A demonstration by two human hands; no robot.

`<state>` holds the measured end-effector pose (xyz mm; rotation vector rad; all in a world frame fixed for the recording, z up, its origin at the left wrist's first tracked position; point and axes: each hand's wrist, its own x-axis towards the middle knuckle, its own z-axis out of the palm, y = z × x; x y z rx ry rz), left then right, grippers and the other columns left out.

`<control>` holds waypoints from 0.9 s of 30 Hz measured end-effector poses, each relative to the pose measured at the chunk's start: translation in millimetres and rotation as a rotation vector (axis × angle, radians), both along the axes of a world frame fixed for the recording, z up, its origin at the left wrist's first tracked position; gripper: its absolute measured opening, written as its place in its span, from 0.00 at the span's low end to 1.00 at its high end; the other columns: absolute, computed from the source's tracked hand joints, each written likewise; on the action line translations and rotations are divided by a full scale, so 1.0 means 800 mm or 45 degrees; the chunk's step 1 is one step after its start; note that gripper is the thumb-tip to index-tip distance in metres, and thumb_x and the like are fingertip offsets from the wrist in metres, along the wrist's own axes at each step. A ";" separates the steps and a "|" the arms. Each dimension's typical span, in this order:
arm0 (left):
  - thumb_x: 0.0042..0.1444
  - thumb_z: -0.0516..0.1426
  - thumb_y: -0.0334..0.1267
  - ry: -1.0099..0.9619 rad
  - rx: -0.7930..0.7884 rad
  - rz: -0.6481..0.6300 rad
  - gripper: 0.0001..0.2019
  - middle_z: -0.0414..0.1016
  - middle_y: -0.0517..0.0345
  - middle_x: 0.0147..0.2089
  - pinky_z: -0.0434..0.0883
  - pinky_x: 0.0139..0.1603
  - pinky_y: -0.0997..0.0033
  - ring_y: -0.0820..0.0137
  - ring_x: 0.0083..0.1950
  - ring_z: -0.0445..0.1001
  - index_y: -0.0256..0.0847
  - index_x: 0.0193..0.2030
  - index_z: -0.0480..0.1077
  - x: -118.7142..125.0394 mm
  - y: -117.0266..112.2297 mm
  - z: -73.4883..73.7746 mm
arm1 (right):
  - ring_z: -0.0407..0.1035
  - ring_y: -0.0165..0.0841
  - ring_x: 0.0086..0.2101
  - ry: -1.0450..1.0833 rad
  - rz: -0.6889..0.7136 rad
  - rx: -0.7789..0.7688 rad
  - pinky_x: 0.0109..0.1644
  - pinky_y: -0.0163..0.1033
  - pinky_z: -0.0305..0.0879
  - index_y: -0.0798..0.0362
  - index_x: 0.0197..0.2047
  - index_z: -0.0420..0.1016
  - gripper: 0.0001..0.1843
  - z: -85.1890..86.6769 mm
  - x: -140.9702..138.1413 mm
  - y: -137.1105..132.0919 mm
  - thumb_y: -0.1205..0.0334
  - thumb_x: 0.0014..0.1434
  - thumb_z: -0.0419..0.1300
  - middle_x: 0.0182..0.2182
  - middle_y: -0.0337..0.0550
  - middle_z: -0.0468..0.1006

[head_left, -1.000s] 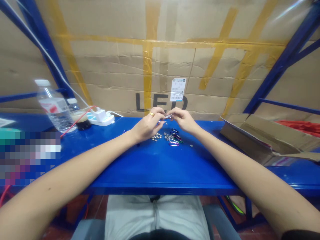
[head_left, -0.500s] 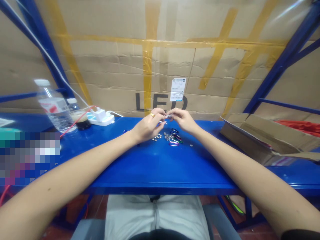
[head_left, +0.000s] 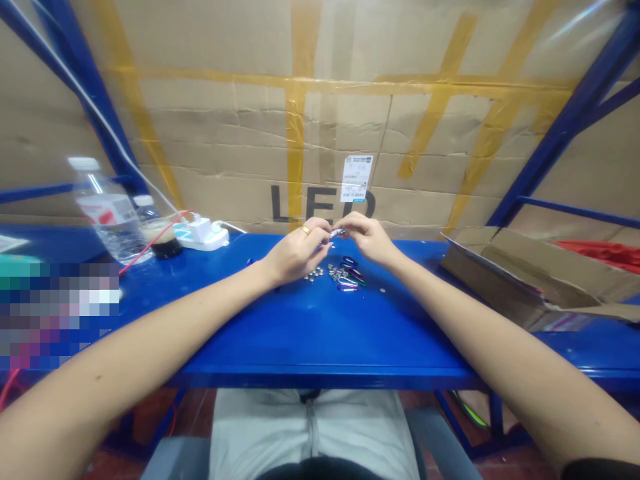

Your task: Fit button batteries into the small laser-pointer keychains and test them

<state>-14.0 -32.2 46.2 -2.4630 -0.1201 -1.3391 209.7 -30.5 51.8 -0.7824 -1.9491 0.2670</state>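
My left hand, with a gold ring on one finger, is closed in a pinch above the blue table. Fingertip to fingertip with it, my right hand pinches too. Between them is a small shiny silvery piece, mostly covered by the fingers; its exact kind cannot be made out. Below the hands lie several coloured carabiners, blue, purple and green among them. Beside these is a heap of small metal parts, and a second small group sits partly behind my left hand.
To the left stand a clear water bottle, a bottle of dark liquid and a white power strip with cables. On the right is an open cardboard box. A large cardboard sheet rises behind the table.
My right hand has shifted and turned very slightly, and the shiny piece at the fingertips sits at a slightly different angle. The parts on the table are unchanged.
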 end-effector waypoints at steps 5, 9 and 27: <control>0.63 0.54 0.28 0.005 0.020 -0.007 0.06 0.70 0.47 0.47 0.76 0.46 0.63 0.65 0.48 0.74 0.40 0.43 0.60 0.000 0.000 0.000 | 0.70 0.35 0.38 -0.009 -0.011 0.030 0.47 0.47 0.68 0.50 0.39 0.81 0.11 0.001 0.001 0.000 0.67 0.61 0.56 0.36 0.44 0.75; 0.63 0.54 0.28 0.016 0.015 0.007 0.06 0.70 0.47 0.47 0.76 0.46 0.62 0.65 0.49 0.74 0.40 0.43 0.60 0.000 0.001 -0.001 | 0.71 0.36 0.38 -0.001 -0.012 0.020 0.48 0.48 0.68 0.50 0.39 0.81 0.11 0.001 0.000 -0.001 0.67 0.61 0.57 0.36 0.44 0.75; 0.62 0.55 0.29 -0.064 0.037 0.079 0.07 0.70 0.45 0.46 0.74 0.50 0.58 0.62 0.50 0.72 0.37 0.46 0.63 0.002 -0.001 0.002 | 0.71 0.33 0.35 0.326 0.233 -0.403 0.44 0.45 0.70 0.52 0.39 0.77 0.12 -0.008 -0.012 -0.005 0.52 0.58 0.65 0.35 0.42 0.78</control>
